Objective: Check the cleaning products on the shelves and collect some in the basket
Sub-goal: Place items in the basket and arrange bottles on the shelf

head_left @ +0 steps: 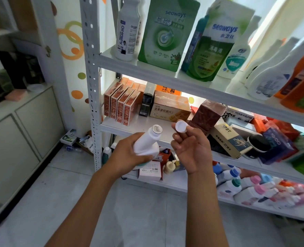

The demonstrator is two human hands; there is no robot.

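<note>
In front of the white shelving (165,71), my left hand (128,154) wraps its fingers around a white plastic bottle (147,141), tilted with its neck up and to the right. The bottle is uncapped; a silvery seal covers its mouth, and a teal band shows at its base. My right hand (190,147) pinches the white cap (181,126) at the fingertips, hollow side towards me, just beside the bottle's neck.

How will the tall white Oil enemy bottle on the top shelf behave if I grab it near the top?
The Oil enemy bottle is tall and narrow, so it probably tips easily if nudged high. Its smooth plastic looks rigid, perhaps a little slippery. It stands close beside the green Seaways pouch, which it might knock.
</note>
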